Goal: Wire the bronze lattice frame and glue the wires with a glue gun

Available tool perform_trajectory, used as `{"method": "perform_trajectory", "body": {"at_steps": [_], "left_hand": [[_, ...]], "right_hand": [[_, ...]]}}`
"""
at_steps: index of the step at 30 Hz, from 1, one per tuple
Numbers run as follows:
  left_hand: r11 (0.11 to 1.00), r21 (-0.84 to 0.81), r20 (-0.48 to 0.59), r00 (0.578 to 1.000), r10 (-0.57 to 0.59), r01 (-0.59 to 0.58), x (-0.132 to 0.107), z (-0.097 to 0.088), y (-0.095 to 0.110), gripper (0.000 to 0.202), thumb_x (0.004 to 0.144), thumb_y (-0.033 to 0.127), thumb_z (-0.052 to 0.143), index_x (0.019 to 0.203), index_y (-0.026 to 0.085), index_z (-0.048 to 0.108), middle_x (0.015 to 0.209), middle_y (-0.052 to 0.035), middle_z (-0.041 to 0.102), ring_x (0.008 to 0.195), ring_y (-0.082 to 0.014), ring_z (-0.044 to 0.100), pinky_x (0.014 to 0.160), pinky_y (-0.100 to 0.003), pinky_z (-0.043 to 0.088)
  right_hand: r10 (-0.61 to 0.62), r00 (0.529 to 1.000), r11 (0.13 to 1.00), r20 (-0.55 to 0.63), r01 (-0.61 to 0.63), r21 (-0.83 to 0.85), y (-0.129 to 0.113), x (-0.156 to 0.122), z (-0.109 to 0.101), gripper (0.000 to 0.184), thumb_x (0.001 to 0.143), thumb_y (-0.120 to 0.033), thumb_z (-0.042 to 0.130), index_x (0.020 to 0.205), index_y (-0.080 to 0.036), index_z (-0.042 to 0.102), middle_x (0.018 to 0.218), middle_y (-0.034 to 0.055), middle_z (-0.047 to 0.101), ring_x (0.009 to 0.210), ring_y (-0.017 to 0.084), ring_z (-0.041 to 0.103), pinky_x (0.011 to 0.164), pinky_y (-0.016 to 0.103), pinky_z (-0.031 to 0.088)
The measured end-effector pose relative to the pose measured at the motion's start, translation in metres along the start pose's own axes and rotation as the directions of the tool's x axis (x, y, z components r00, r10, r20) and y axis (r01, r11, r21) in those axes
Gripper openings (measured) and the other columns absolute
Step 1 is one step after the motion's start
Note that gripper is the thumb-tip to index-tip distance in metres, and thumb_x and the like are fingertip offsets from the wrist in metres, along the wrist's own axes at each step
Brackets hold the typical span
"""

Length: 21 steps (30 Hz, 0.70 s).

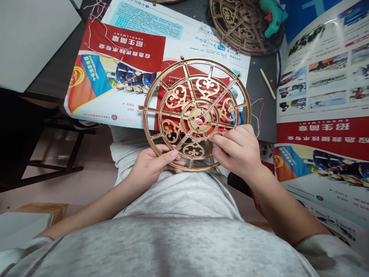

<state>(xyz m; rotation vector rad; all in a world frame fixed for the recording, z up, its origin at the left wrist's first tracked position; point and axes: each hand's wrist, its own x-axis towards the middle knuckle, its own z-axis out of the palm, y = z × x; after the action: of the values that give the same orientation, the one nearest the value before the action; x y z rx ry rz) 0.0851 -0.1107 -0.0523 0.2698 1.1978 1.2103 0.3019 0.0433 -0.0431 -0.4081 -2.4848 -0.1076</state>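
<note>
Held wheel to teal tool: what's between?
From the held wheel toward the teal tool, the head view shows the printed sheet's edge, a strip of dark table, then the other wheel, which the tool overlaps.

Dark tabletop (62, 73) above a pinkish floor (96, 154)

The tabletop is finished in a dark, faintly grained surface, and its edge is seen at the left. The upper left corner is filled by a plain, pale grey panel (34, 38), by which part of the tabletop is hidden. Below, a black frame (57, 174) with straight and slanting bars is stood on the floor, which is also glimpsed at the right. At the lower left, a box-like piece (20, 227) is shown with a pale top and a brown edge. The pale panel is softly lit, while the space beneath the tabletop's left end is sunk in deep shadow.
</note>
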Motion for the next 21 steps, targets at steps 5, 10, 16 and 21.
{"method": "perform_trajectory", "body": {"at_steps": [5,10,16,21], "left_hand": [[1.0,0.007,-0.003,1.0,-0.01,0.01,0.0011,0.0005,0.001,0.052,0.067,0.044,0.09,0.088,0.005,0.063,0.089,-0.011,0.071,0.085,-0.0241,0.075,0.065,-0.028,0.067],[1.0,0.021,0.01,1.0,-0.002,0.002,0.0007,-0.0006,0.0006,0.05,0.069,0.045,0.088,0.087,0.005,0.062,0.089,-0.0107,0.071,0.086,-0.0235,0.075,0.066,-0.029,0.067],[1.0,0.028,0.013,1.0,-0.002,0.001,0.0008,-0.002,-0.0005,0.05,0.07,0.045,0.088,0.089,0.006,0.063,0.092,-0.0119,0.072,0.089,-0.0237,0.075,0.066,-0.028,0.067],[0.999,0.034,0.023,1.0,0.003,-0.004,0.0005,-0.0037,-0.0011,0.048,0.073,0.045,0.086,0.09,0.006,0.064,0.091,-0.0114,0.071,0.086,-0.0215,0.075,0.067,-0.027,0.066]], "right_hand": [[0.004,0.999,1.0,-0.047,-0.003,0.013,-0.0009,-0.0017,0.0018,0.032,0.08,-0.01,0.074,0.108,-0.023,0.066,0.075,-0.0022,0.066,0.072,0.015,0.05,0.071,0.034,0.038],[-0.007,0.999,1.0,-0.053,0.007,-0.007,-0.0022,-0.0028,0.0036,0.034,0.08,-0.01,0.074,0.109,-0.024,0.066,0.075,-0.0025,0.066,0.072,0.015,0.05,0.071,0.034,0.038],[-0.016,0.999,1.0,-0.043,0.015,-0.023,-0.0024,-0.0016,0.0027,0.031,0.08,-0.011,0.073,0.108,-0.024,0.066,0.075,-0.0025,0.066,0.072,0.015,0.049,0.072,0.034,0.037],[-0.024,1.0,1.0,-0.012,0.023,-0.019,-0.0016,-0.0008,0.0007,0.029,0.082,-0.012,0.071,0.108,-0.024,0.066,0.075,-0.0019,0.066,0.072,0.015,0.051,0.072,0.034,0.037]]}}
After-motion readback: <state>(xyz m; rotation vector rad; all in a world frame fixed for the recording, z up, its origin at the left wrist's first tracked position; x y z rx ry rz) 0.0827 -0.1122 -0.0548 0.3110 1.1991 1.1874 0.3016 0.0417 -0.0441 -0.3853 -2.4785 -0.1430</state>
